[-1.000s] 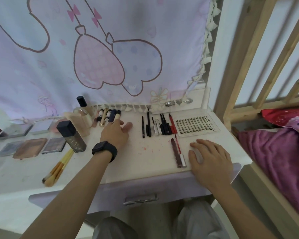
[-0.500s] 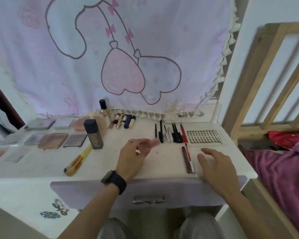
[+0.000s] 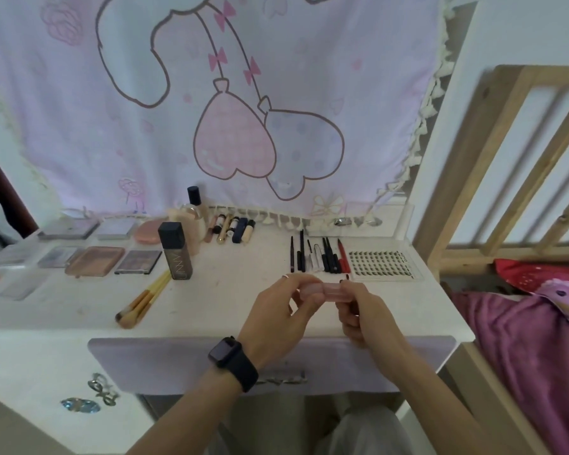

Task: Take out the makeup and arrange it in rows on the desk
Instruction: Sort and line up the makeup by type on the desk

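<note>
Centrally, left hand point(image 3: 276, 320) and right hand point(image 3: 363, 315) fingers point(image 3: 294, 280) pinching pink tube point(image 3: 326, 292), pencil row point(image 3: 319, 256) behind, dark bottle point(image 3: 175, 251) left

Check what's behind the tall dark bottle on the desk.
A pale bottle with a black cap stands behind the dark bottle; its lower left part is covered.

The left grip point(image 3: 276, 310) was up at the back row of little tubes point(image 3: 232, 228). It has come back to the front with a pink tube point(image 3: 322, 292) pinched in its fingers. The right grip point(image 3: 362, 310) was lying flat on the surface point(image 3: 227, 307). It has lifted off and now holds the tube's other end.
</note>
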Demonstrator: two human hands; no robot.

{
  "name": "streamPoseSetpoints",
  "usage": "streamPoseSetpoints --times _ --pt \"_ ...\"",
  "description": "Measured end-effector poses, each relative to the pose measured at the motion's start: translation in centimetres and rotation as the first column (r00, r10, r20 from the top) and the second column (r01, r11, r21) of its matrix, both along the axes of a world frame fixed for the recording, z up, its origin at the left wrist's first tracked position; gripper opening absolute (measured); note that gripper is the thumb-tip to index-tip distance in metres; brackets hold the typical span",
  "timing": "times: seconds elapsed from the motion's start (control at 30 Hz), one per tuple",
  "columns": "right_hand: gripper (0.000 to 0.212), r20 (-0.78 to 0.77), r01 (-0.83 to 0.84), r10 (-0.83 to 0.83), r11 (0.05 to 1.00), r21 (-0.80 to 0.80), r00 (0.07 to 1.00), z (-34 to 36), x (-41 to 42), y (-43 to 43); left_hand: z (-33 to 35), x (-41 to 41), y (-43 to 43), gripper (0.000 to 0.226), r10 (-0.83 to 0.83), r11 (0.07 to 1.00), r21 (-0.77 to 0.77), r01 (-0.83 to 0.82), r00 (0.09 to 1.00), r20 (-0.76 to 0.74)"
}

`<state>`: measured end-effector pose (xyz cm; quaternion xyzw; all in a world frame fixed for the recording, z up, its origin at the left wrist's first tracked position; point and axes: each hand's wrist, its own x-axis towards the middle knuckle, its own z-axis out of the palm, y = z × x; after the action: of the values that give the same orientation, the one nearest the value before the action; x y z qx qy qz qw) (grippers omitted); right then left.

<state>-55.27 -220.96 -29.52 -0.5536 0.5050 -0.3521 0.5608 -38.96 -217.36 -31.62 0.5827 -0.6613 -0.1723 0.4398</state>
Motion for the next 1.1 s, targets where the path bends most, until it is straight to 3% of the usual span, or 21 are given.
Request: streamPoseSetpoints --times 0.1,0.17,0.27,0.37,0.47,0.57,0.63,0.77,0.87,0.93,1.0,1.1 --pt "0.056 -0.012 -0.016 0.016 1.000 0.005 1.000 0.7 0.4 0.2 -0.5 -0.4 0.1 0.035 -0.004 0.999 0.035 0.003 0.999 0.049" --pt "0.064 -0.058 -0.045 0.042 0.998 -0.038 0.997 1.0 0.8 0.2 -0.3 -0.8 0.1 0.042 -0.007 1.000 0.018 0.007 1.000 -0.013" --pt "0.062 0.039 -0.016 0.016 1.000 0.008 0.999 1.2 1.2 0.4 0.3 -1.6 -0.1 0.023 0.029 0.999 0.023 -0.022 0.951 -0.308" --pt "0.060 0.208 -0.026 -0.005 0.989 0.146 0.978 0.9 1.8 0.9 0.8 -2.2 -0.5 0.013 0.000 0.994 0.101 0.045 0.915 -0.404" --pt "0.065 0.097 -0.061 0.047 0.988 0.140 0.994 0.4 2.2 0.9 0.7 -2.2 -0.7 0.012 0.014 0.992 0.119 0.045 0.890 -0.456" --pt "0.063 -0.135 -0.065 0.069 0.997 0.030 0.988 0.1 1.7 0.0 0.6 -1.4 -0.8 0.013 0.041 0.989 0.147 0.022 0.912 -0.407" --pt "0.069 -0.226 -0.042 0.019 0.994 -0.098 0.974 0.0 1.0 -0.8 0.9 -0.7 -0.7 0.012 0.058 0.988 0.156 -0.015 0.959 -0.276" --pt "0.063 -0.289 -0.174 0.089 0.943 -0.283 0.953 1.7 0.3 -0.7 1.3 0.8 -0.8 0.018 0.008 0.995 0.101 -0.009 1.000 0.012" --pt "0.056 -0.298 -0.225 0.129 0.922 -0.314 0.946 2.5 0.9 -0.6 1.1 1.3 -0.9 0.026 -0.020 0.998 0.069 0.012 0.993 0.118" --pt "0.057 -0.243 -0.178 0.104 0.933 -0.311 0.965 2.0 1.3 -0.7 1.0 1.1 -0.8 0.043 -0.020 0.998 0.056 0.013 0.992 0.121" --pt "0.063 -0.191 -0.127 0.071 0.945 -0.300 0.979 1.6 2.0 -0.6 0.7 0.5 -0.6 0.054 -0.028 0.999 0.035 0.027 0.999 0.023" --pt "0.064 -0.134 -0.070 0.023 0.932 -0.356 0.991 1.0 2.4 -0.2 0.9 -0.4 -0.3 0.048 -0.036 0.998 0.050 0.045 0.985 -0.171"
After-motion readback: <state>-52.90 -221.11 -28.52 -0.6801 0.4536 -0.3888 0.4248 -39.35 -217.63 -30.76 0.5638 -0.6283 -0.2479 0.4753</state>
